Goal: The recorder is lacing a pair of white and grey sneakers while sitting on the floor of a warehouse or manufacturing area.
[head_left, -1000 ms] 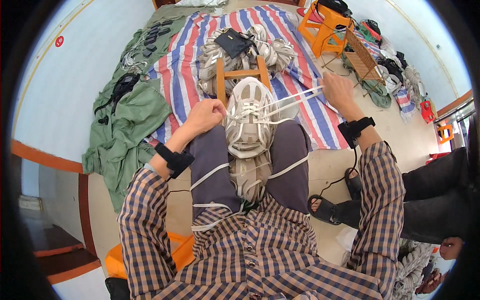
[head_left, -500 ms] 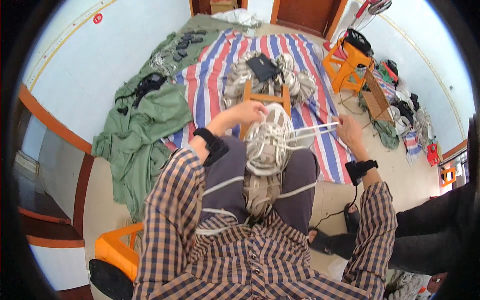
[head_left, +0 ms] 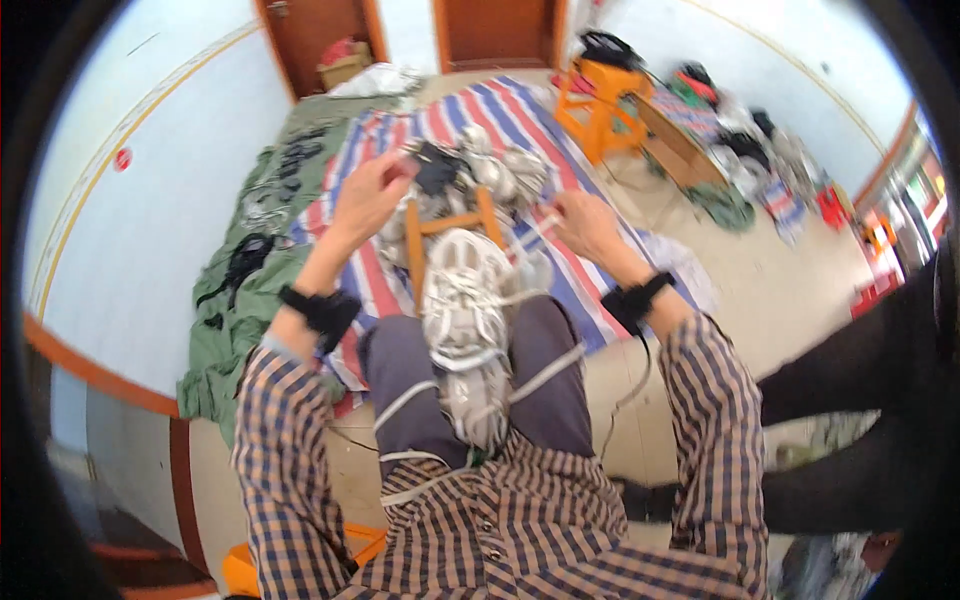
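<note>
Between my knees a white and beige sneaker (head_left: 465, 285) rests toe toward me against a wooden stand (head_left: 450, 224), with white laces across its front. A second pale shoe (head_left: 475, 405) lies just below it in my lap. Out to the right, my right hand (head_left: 588, 232) is closed on a white shoelace (head_left: 543, 228) that slants down toward the sneaker. My left hand (head_left: 372, 198) is raised to the left, beyond the sneaker and beside a dark pouch (head_left: 438, 168). Its fingers are curled together and blurred; whatever is in them is hidden.
Pale shoes (head_left: 515, 172) are heaped behind the stand on a striped sheet (head_left: 375, 340). Green cloth (head_left: 235, 320) lies along the left. An orange stool (head_left: 600, 105) and a brown board (head_left: 675, 145) stand at far right. A person's dark-clothed leg (head_left: 850, 470) is at my right.
My left hand has left the sneaker and risen outward to the left. The right hand still holds the lace. The whole view has shifted, and the sneaker appears further left.
</note>
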Motion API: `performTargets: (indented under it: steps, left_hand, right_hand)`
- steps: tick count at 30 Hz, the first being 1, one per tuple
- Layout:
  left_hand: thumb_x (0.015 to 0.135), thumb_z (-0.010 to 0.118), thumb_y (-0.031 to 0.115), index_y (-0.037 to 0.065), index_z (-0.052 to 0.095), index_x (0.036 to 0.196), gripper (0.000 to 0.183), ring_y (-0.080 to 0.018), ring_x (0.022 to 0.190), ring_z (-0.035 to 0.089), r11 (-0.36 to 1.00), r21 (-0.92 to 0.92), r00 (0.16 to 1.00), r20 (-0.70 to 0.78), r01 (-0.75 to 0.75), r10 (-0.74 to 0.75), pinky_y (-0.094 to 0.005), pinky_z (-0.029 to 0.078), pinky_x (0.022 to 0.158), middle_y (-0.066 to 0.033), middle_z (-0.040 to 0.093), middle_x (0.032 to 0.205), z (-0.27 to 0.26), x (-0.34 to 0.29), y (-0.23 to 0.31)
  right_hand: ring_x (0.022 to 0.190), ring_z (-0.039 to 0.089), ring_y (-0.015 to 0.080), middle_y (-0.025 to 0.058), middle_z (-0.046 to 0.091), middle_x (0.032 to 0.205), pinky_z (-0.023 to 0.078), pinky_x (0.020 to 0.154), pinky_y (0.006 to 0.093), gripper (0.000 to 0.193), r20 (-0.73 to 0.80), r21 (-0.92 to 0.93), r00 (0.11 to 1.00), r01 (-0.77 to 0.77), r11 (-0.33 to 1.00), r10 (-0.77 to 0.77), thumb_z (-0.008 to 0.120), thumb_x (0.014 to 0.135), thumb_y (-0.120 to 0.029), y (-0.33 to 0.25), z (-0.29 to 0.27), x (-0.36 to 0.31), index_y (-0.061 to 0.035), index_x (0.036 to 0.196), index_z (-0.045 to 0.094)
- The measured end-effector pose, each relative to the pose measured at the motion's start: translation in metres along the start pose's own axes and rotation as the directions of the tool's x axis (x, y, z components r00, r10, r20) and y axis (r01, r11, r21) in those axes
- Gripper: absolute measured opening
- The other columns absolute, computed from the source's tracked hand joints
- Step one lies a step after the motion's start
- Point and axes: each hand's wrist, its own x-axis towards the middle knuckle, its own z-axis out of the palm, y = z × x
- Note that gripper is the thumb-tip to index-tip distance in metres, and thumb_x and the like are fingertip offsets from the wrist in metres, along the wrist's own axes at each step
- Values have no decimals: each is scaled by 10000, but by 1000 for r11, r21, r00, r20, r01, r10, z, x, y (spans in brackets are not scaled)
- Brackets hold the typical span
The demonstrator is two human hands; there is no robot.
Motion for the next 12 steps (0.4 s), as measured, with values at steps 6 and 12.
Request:
performTargets:
  steps: [6, 12]
  left_hand:
    - [738, 672, 238, 26, 600, 986, 334, -215, 762, 611, 945, -62, 888, 368, 321, -277, -315, 476, 685, -125, 621, 824, 71, -130, -45]
    - [720, 681, 190, 29, 590, 990, 327, -223, 779, 602, 971, -131, 965, 195, 202, -174, -332, 482, 721, -125, 595, 841, 100, -144, -34]
  right_hand:
    - [765, 634, 378, 193, 649, 792, 479, 666, 492, 217, 13, 90, 1000, -27, 996, 26, 553, 819, -273, 11, 16, -13, -85, 813, 660]
    - [781, 675, 225, 162, 674, 826, 491, 663, 428, 300, 221, 267, 973, -126, 955, 66, 585, 863, -348, 27, 21, -34, -58, 849, 662]
